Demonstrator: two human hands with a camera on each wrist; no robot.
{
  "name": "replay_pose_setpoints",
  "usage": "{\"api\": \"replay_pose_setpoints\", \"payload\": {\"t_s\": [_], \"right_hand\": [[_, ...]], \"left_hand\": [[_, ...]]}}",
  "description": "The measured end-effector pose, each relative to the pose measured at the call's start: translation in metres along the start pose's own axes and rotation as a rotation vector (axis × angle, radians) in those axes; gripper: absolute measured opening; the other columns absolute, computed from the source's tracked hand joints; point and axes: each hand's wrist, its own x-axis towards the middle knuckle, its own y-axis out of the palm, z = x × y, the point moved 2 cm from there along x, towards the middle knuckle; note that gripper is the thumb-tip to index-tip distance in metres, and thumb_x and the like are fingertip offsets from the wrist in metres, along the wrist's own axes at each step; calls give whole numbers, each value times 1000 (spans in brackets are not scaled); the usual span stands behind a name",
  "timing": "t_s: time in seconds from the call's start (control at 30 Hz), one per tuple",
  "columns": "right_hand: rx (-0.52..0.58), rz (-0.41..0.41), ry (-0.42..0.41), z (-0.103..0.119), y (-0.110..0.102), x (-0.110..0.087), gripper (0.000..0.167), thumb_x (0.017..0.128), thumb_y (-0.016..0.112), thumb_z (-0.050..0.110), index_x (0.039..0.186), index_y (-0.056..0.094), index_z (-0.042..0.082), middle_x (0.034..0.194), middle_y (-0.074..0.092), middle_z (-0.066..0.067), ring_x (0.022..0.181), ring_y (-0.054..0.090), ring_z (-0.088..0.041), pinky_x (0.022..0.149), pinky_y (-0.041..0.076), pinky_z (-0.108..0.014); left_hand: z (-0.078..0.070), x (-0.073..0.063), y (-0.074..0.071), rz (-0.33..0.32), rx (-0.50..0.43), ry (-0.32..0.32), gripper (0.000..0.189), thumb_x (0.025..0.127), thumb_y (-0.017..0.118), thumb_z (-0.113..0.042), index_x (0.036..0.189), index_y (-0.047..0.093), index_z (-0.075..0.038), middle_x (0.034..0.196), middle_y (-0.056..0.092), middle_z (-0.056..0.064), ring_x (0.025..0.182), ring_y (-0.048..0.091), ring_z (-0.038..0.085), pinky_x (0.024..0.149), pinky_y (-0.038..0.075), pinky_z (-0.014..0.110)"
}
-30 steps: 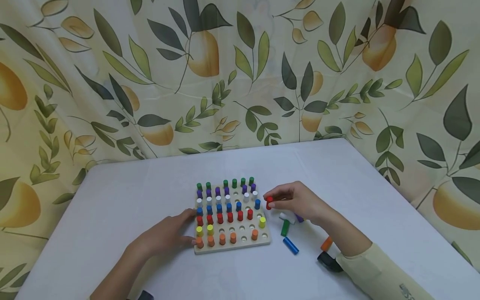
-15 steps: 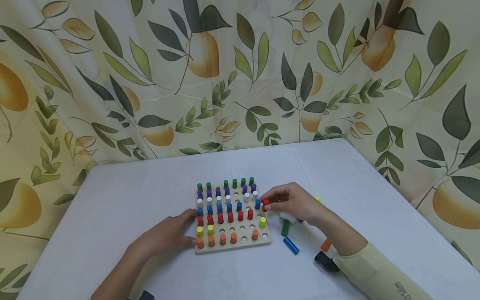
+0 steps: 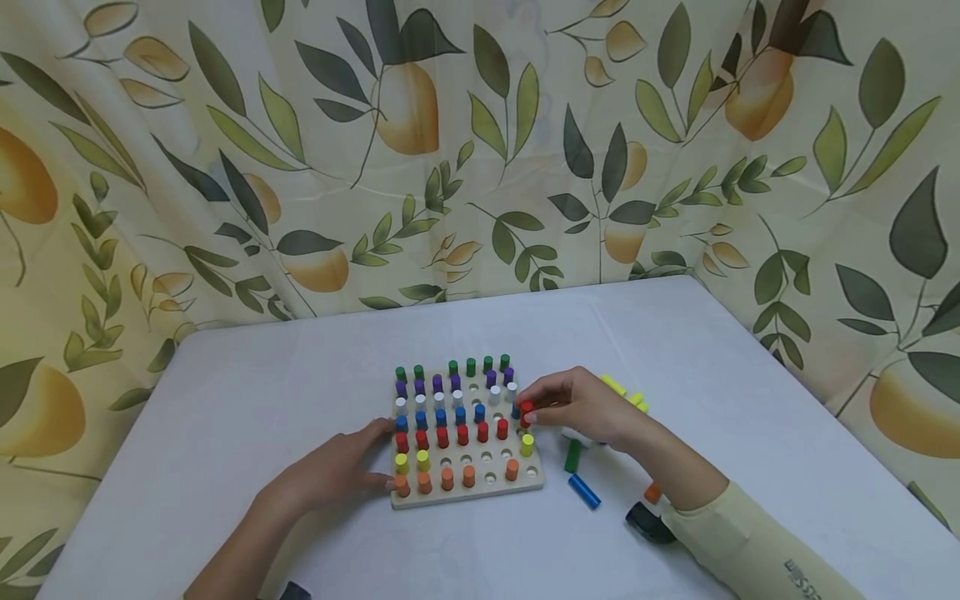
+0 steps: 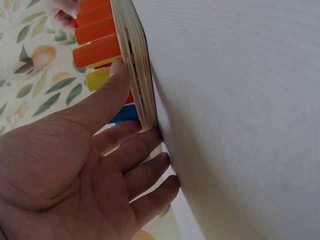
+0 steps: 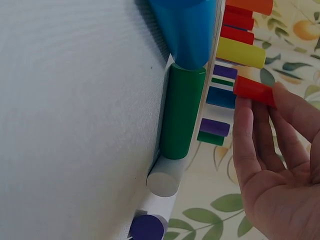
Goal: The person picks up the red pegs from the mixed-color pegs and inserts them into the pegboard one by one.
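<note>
A wooden pegboard (image 3: pixel 465 499) holds rows of green, purple, white, blue, red, yellow and orange pegs, with some holes bare. My left hand (image 3: pixel 330 471) rests at the board's left side, fingers spread. In the left wrist view its thumb and fingertips touch the layered board edge (image 4: pixel 136 70). Over the board's right edge my right hand (image 3: pixel 592 407) pinches a red peg (image 3: pixel 527 410) between thumb and fingers. The right wrist view shows that red peg (image 5: pixel 254 91) above the board, near a blue peg (image 5: pixel 220 97). Whether its lower end touches a hole is unclear.
Loose pegs lie right of the board: green (image 3: pixel 573 456), blue (image 3: pixel 584 492), yellow (image 3: pixel 613 385) and orange (image 3: pixel 652 493). White and purple ones (image 5: pixel 148 227) show in the right wrist view. A patterned curtain (image 3: pixel 480 167) hangs behind the white table (image 3: pixel 262 392).
My right hand has moved slightly left with the red peg, from beside the board to over its right edge. Yellow pegs behind that hand have come into view. The left hand stays put.
</note>
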Motion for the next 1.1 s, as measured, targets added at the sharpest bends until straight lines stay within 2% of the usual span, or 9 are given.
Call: {"api": "replay_pose_setpoints", "payload": {"t_s": [0.6,1.1], "right_hand": [[-33,60,0,-1,4,1,25,97,73,6,121,77,12,119,73,0,116,64,-24,98,53,-41],[23,87,24,-5,4,1,24,98,71,5,120,77,12,119,73,-2,114,65,-24,96,53,-38]], "left_hand": [[1,0,0,3,-7,-1,81,85,87,-33,153,47,-14,153,51,12,139,47,43,104,45,64],[0,0,-1,2,-13,-4,82,85,87,-34,154,46,-16,156,48,12,140,46,43,104,44,66]]}}
